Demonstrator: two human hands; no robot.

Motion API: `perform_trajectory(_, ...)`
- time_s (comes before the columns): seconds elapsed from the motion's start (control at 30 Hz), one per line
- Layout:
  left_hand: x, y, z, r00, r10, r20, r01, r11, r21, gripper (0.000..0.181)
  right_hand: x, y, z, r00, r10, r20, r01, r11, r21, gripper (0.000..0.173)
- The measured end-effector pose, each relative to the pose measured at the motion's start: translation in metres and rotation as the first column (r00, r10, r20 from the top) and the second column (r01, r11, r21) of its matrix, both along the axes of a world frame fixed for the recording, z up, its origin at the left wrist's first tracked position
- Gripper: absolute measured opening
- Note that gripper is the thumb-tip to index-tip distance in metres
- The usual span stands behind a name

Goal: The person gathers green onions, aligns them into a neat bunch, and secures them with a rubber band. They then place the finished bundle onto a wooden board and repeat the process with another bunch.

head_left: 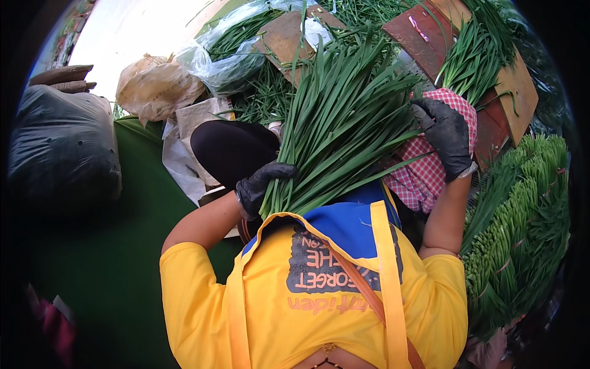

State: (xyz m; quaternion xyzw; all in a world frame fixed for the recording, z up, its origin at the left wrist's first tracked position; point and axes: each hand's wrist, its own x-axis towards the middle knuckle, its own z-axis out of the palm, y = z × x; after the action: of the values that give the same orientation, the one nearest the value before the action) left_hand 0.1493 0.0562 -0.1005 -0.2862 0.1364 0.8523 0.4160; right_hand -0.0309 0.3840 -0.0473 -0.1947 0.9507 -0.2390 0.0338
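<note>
A large bunch of long, flat green leaves, likely garlic chives (345, 124), fans out before my chest. Its pale stem ends rest in my left hand (262, 189), which wears a black glove and is closed around them. My right hand (445, 133), also in a black glove, is at the right edge of the fan with its fingers curled. Some leaf tips reach its fingers, but whether it grips any is hidden. Below that hand a red-and-white checked cloth (421, 177) covers my right knee. A blue apron (341, 226) with yellow straps lies across my front.
Stacked chive bundles (516, 230) stand at my right. Another loose bunch (479, 64) rests on brown boards (424, 34). Ahead are loose cut leaves (267, 97) and a clear plastic bag of greens (230, 55). A filled dark plastic sack (64, 143) sits at far left.
</note>
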Motion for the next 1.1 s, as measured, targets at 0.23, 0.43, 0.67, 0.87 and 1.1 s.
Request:
perform_trajectory(0.23,0.007,-0.007,-0.019,0.998,0.065,-0.018,-0.059,0.971,0.233,0.044,0.011,-0.040,0.025,0.997,0.037,-0.066,-0.070,0.785,-0.615,0.018)
perform_trajectory(0.43,0.001,-0.007,-0.001,0.997,0.028,0.072,-0.038,0.987,0.153,0.030,0.016,-0.074,-0.009,0.860,0.416,-0.295,-0.429,0.903,0.022,0.024)
perform_trajectory(0.67,-0.014,0.010,0.034,0.996,0.031,-0.080,-0.026,0.998,0.057,0.038,0.006,-0.077,-0.005,0.865,0.486,-0.124,-0.497,0.862,-0.095,0.024)
perform_trajectory(0.87,-0.016,0.008,0.027,0.995,-0.082,-0.048,0.076,0.991,-0.111,0.056,0.006,-0.074,-0.009,0.861,0.502,-0.077,-0.507,0.840,-0.194,0.022)
perform_trajectory(1.1,-0.021,0.014,0.015,0.892,-0.295,-0.341,0.165,0.917,-0.363,0.076,0.014,-0.073,0.000,0.942,0.301,0.149,-0.216,0.882,-0.419,0.017)
